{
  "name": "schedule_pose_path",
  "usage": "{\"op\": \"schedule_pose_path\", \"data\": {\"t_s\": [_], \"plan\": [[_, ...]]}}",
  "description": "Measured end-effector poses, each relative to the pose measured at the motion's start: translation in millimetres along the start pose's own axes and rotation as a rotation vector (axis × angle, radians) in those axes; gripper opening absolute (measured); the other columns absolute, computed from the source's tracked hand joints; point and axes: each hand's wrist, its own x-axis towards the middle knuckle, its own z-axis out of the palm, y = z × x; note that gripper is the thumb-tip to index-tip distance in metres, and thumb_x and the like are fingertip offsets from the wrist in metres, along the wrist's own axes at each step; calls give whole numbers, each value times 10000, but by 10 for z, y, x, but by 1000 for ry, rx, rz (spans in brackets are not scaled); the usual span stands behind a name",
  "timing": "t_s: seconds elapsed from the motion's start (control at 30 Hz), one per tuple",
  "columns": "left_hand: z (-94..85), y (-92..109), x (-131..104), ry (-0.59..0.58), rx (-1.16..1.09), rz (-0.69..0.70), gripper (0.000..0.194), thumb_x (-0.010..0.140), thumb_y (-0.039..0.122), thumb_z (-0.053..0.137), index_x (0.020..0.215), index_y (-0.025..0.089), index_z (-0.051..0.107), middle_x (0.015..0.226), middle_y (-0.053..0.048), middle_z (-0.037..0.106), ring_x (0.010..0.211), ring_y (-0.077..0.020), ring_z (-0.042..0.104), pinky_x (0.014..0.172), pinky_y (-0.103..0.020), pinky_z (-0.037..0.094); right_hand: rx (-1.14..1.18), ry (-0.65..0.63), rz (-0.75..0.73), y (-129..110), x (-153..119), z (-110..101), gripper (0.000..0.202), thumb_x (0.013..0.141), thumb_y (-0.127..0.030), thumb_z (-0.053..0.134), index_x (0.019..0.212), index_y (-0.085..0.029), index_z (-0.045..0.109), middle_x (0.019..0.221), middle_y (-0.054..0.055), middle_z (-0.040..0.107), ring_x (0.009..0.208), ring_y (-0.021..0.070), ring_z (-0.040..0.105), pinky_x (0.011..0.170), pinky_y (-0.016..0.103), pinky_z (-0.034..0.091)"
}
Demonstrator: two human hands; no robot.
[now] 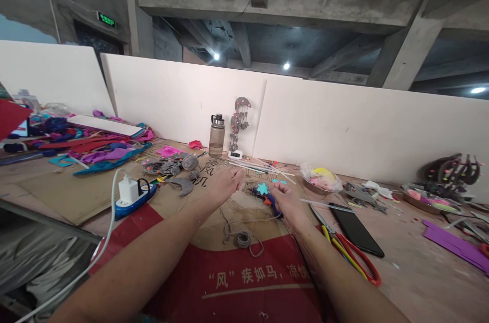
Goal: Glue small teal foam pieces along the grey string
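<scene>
Ideally with light pressure, the right hand (287,202) pinches the turquoise cutout's (262,188) edge, the left hand's (228,184) fingers curled together.

The table (405,272) is pinkish brown. Flat brown and red cardboard (244,282) covers its middle. On the cardboard are a curl of gray cord (243,239) and a gray felt moon (183,186). A water bottle (217,137) stands at the back, near a small white clock (235,155). Colorful cloth scraps (103,147) make a messy pile on the left. On the right lie red and yellow scissors (351,251), touching or just beside a black phone (357,230).
</scene>
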Motion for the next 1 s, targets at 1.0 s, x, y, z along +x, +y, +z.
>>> {"op": "schedule_pose_path", "data": {"t_s": [1.0], "plan": [[19,388,-225,-144,294,196,176,774,244,625,892,241,756,796,9,735,678,-142,628,678,-232,469,-552,-29,-455,-155,-245,88,132,831,-289,532,786,-200,618,721,15,598,633,140,480,611,270,355]]}}
